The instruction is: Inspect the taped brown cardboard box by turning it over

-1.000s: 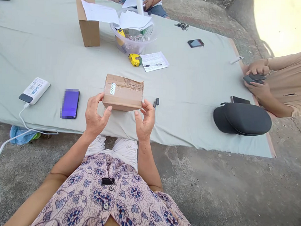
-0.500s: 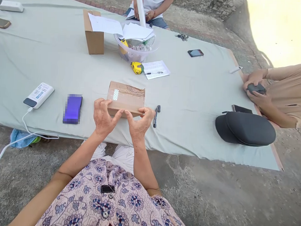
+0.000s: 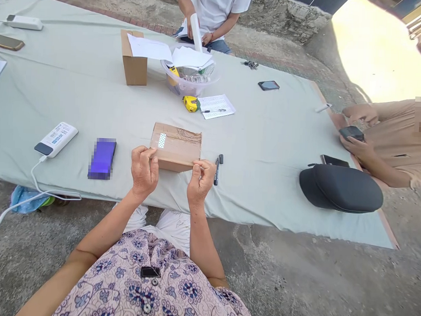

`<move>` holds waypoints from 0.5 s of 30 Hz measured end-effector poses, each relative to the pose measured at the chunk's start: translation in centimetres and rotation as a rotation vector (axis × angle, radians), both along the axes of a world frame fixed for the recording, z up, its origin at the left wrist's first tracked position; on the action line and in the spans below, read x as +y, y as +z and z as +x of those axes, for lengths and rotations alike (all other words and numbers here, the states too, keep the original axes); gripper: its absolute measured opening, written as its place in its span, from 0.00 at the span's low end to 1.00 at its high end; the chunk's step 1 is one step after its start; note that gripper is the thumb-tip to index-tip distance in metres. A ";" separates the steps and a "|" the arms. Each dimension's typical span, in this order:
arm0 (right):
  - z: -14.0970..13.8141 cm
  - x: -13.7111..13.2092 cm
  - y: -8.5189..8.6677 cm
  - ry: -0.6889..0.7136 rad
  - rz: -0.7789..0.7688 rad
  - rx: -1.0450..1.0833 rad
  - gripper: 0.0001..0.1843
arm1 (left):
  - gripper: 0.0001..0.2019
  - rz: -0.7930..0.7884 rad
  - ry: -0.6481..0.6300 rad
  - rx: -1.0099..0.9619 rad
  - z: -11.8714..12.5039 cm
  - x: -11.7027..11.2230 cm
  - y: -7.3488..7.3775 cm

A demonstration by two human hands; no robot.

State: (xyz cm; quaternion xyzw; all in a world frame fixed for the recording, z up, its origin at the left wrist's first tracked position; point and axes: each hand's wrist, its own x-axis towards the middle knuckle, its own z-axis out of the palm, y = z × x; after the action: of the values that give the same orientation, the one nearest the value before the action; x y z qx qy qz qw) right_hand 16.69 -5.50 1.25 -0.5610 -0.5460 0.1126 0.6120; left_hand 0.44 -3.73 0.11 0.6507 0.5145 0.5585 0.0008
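In front of me on the cloth lies a small brown cardboard box (image 3: 176,143) with a dotted white label and dark scribbled lines on its top. My left hand (image 3: 143,171) grips the box's near left corner with curled fingers. At the near right corner, the thumb and forefinger of my right hand (image 3: 200,180) pinch the edge. Both thumbs lie close to the fingers, and the box's front side shows between my hands. A black marker (image 3: 216,169) lies just right of my right hand. To the left of my left hand is a purple, blurred-out rectangular object (image 3: 102,159).
A power bank (image 3: 56,139) with a white cable lies left. Farther back are a tape measure (image 3: 190,104), a paper sheet (image 3: 217,107), a plastic basin (image 3: 195,87) and a taller box (image 3: 135,71). A black case (image 3: 340,188) lies right. Two people sit at the table's edges.
My thumbs have moved apart from the middle of the box's front edge to its two corners. The person at the right has lifted one hand off a dark object. The view has tilted slightly upward.
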 end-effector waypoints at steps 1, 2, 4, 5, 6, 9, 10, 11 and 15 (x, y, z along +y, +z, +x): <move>0.1 -0.1 -0.1 0.002 0.015 0.000 0.13 | 0.12 0.009 -0.007 -0.002 -0.1 -0.1 -0.1; 0.1 -0.2 -0.3 0.002 0.024 0.001 0.13 | 0.13 0.020 -0.011 0.000 -0.2 -0.1 -0.2; 0.0 -0.4 -0.5 0.001 0.011 0.012 0.13 | 0.13 0.034 -0.006 0.012 -0.3 -0.3 -0.3; 0.0 -0.5 -0.6 0.000 -0.008 0.025 0.13 | 0.13 0.035 0.001 0.018 -0.4 -0.3 -0.4; -0.1 -0.7 -0.8 -0.002 -0.030 0.047 0.14 | 0.13 0.036 0.007 0.025 -0.4 -0.4 -0.5; -0.3 -1.1 -1.2 0.009 -0.071 0.161 0.14 | 0.12 0.054 0.011 0.027 -0.4 -0.6 -0.6; -0.3 -1.1 -1.4 0.013 -0.078 0.197 0.15 | 0.12 0.060 0.011 0.018 -0.3 -0.8 -0.6; -0.4 -1.2 -1.5 0.014 -0.085 0.223 0.16 | 0.12 0.061 0.013 0.007 -0.2 -1.0 -0.6; 0.0 -0.9 -1.9 -0.029 -0.120 0.258 0.19 | 0.14 0.037 0.041 -0.005 0.6 -2.3 -0.6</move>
State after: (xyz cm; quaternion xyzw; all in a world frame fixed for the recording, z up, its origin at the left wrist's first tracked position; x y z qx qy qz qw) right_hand 16.66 -6.44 -0.62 -0.5851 -0.4470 0.2073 0.6441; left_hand 1.01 -6.07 -0.47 0.6384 0.5175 0.5694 -0.0213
